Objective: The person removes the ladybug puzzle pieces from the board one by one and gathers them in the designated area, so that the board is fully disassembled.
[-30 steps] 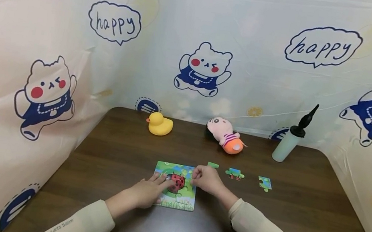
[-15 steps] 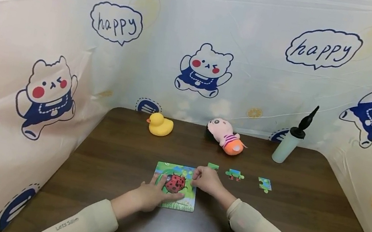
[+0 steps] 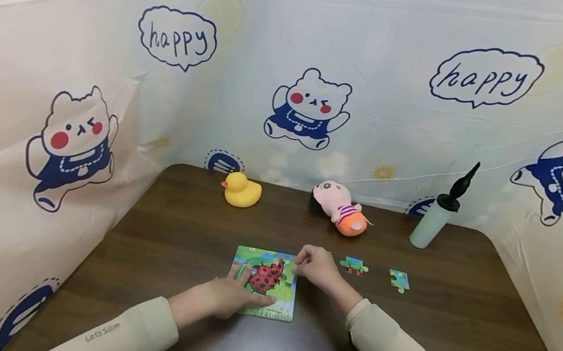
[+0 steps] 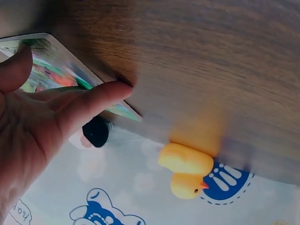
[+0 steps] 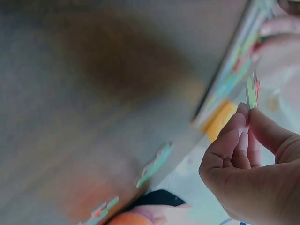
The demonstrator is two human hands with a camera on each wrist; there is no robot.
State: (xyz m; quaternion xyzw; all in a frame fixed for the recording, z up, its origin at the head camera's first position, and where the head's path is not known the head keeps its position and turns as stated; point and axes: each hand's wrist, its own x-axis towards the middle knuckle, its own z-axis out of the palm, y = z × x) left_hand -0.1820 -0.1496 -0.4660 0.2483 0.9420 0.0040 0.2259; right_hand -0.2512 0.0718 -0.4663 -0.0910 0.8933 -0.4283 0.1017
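Note:
A square ladybug jigsaw puzzle (image 3: 283, 312) lies flat on the table. My left hand (image 3: 226, 297) rests across its left side with fingers spread and the thumb stretched over the lower part; in the left wrist view one finger (image 4: 101, 96) reaches past the board's edge. At the upper right corner, my right hand (image 3: 319, 267) pinches a green and red puzzle piece (image 5: 251, 93) between thumb and fingertip. The piece is tilted up above the board, overlapping the ladybug's right side in the head view.
Two loose puzzle pieces (image 3: 354, 265) (image 3: 400, 280) lie to the right; another near the right hand is mostly hidden. Along the back stand a yellow rubber duck (image 3: 242, 190), a plush doll (image 3: 341, 207) lying down, and a hand pump (image 3: 433, 222). A printed curtain surrounds the table.
My left hand has shifted off the ladybug, its thumb now spread lower right. The right hand has raised slightly, tilting the pinched piece up over the puzzle.

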